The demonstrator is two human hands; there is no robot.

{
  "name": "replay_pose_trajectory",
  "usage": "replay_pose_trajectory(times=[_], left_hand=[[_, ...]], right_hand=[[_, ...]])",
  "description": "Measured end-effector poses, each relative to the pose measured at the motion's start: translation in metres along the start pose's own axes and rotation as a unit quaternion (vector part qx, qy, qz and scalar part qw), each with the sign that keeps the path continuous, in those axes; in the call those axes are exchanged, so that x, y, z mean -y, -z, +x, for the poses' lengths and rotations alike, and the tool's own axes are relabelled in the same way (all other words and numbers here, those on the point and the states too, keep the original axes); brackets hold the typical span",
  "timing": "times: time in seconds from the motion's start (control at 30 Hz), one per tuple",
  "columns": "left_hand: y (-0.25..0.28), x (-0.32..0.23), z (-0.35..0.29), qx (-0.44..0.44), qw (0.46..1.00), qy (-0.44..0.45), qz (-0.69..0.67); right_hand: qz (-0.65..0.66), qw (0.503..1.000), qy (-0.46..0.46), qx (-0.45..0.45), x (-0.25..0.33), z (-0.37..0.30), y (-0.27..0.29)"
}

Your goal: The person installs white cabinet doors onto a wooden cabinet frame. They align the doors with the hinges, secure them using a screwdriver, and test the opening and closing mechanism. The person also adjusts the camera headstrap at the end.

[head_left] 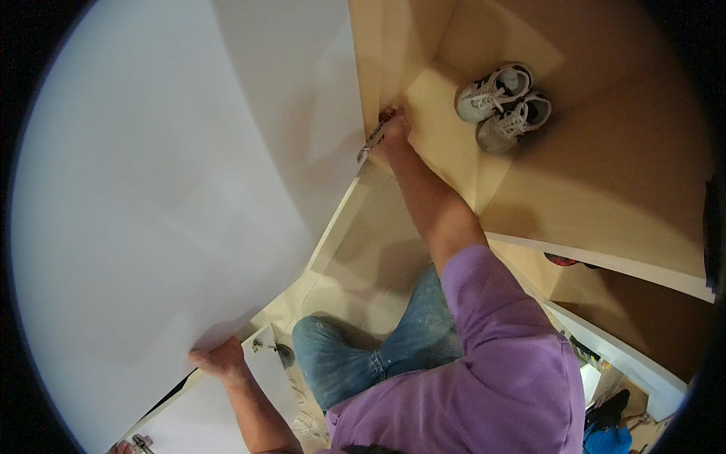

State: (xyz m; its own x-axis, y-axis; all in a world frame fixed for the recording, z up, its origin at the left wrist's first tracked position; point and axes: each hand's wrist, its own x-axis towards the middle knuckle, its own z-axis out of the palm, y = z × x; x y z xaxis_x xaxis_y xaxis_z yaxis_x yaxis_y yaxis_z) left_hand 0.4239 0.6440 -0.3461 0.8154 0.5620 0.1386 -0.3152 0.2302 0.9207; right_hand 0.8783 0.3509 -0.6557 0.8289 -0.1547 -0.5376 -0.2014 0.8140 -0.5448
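Note:
A large white cabinet door fills the left of the view. My left hand grips its near edge, fingers hidden behind the panel. At the far end, my right hand is closed on a metal hinge between the door's edge and the side wall of the wooden cabinet. Its fingertips are partly hidden, and I cannot tell whether the hinge is fastened.
A pair of worn white sneakers sits inside the cabinet. Another white panel with a metal hinge lies below my left hand. At the lower right are blue and black items.

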Motion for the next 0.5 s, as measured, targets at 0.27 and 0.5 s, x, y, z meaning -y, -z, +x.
replay_pose_trajectory(times=[0.27, 0.5], left_hand=[[-0.014, -0.002, 0.055, -0.144, 0.987, -0.046, 0.053], [0.004, -0.002, 0.071, -0.073, 0.993, -0.047, 0.085]], right_hand=[[-0.022, 0.994, 0.032, -0.098, 0.036, -0.044, -0.04], [-0.018, 0.995, 0.067, -0.066, 0.041, -0.033, -0.021]])
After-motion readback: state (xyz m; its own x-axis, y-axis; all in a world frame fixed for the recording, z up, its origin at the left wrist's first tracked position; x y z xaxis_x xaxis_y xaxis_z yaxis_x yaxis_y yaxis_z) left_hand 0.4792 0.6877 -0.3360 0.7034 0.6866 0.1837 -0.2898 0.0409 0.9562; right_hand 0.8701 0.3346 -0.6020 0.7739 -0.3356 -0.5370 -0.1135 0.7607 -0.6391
